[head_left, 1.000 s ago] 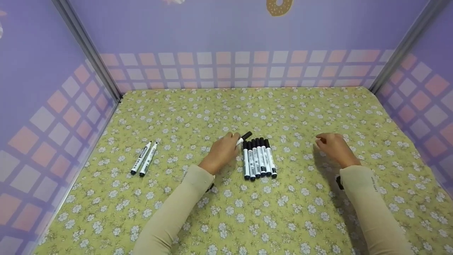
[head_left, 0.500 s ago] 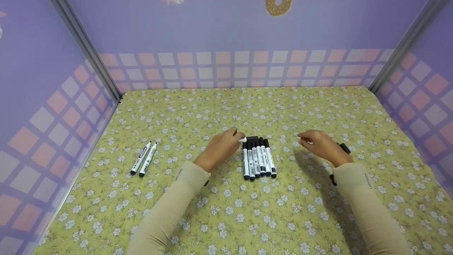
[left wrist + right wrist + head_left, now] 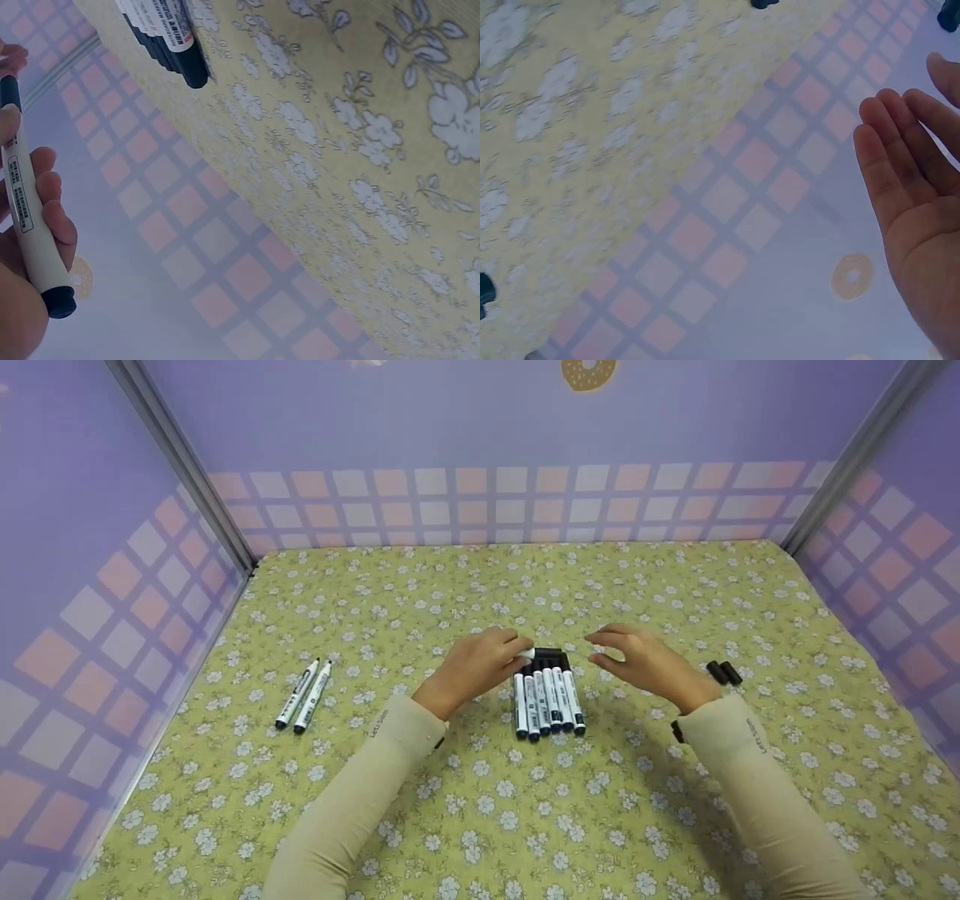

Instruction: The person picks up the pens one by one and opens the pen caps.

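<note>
My left hand (image 3: 480,664) grips a white marker (image 3: 31,202), its black cap (image 3: 548,652) pointing to the right. In the left wrist view, the fingers curl round the printed barrel and the dark end plug shows at the bottom. This marker is held over the cap ends of several capped markers (image 3: 551,701) lying side by side on the cloth. Just right of that cap, my right hand (image 3: 641,660) holds nothing, its thumb and fingers apart. The right wrist view shows its bare palm and extended fingers.
Two uncapped markers (image 3: 307,697) lie at the left on the flowered yellow cloth (image 3: 480,825), tips pointing away. Two loose black caps (image 3: 724,673) rest beyond the right forearm. Purple checkered walls (image 3: 510,502) close off the back and both sides.
My right hand has moved left toward the held marker, its fingers spreading; two loose caps now show behind it. My left hand has turned the marker level and shifted it slightly right.
</note>
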Available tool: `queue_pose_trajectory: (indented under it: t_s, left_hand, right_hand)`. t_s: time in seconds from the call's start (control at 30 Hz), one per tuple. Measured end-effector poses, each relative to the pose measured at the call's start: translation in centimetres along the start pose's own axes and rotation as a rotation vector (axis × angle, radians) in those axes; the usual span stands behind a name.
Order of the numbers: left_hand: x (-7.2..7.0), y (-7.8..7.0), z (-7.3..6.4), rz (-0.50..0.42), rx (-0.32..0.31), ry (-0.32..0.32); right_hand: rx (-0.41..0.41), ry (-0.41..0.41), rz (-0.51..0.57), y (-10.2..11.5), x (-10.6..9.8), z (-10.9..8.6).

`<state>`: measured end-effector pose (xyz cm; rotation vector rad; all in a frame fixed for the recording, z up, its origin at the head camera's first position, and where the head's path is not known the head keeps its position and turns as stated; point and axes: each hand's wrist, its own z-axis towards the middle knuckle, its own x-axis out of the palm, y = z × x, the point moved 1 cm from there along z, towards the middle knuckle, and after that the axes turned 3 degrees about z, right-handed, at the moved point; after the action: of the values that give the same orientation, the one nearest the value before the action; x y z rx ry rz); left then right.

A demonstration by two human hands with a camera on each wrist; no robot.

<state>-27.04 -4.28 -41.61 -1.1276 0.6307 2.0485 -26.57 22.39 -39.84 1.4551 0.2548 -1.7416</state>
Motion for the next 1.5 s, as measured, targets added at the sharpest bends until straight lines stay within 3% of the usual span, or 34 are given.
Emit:
queue_pose_trajectory:
  t_s: [0.3,0.77,1.13,1.5]
  left_hand:
    - [-0.6,-1.0,0.8,0.070,0.046,-0.032]
    - [-0.9,-1.8,1.2,0.075,0.046,0.001]
    - [-0.6,-1.9,1.0,0.042,0.079,0.027]
    - [-0.8,-2.0,0.8,0.025,0.085,0.039]
  right_hand:
    - [-0.139,0.019,-0.019,2.6,0.5,1.7]
    - [-0.129,0.086,-0.066,4.0,1.4,2.5]
    - [-0.209,0.029,-0.180,4.3,2.3,2.5]
    - [-0.263,-0.015,-0.192,4.3,2.4,2.4]
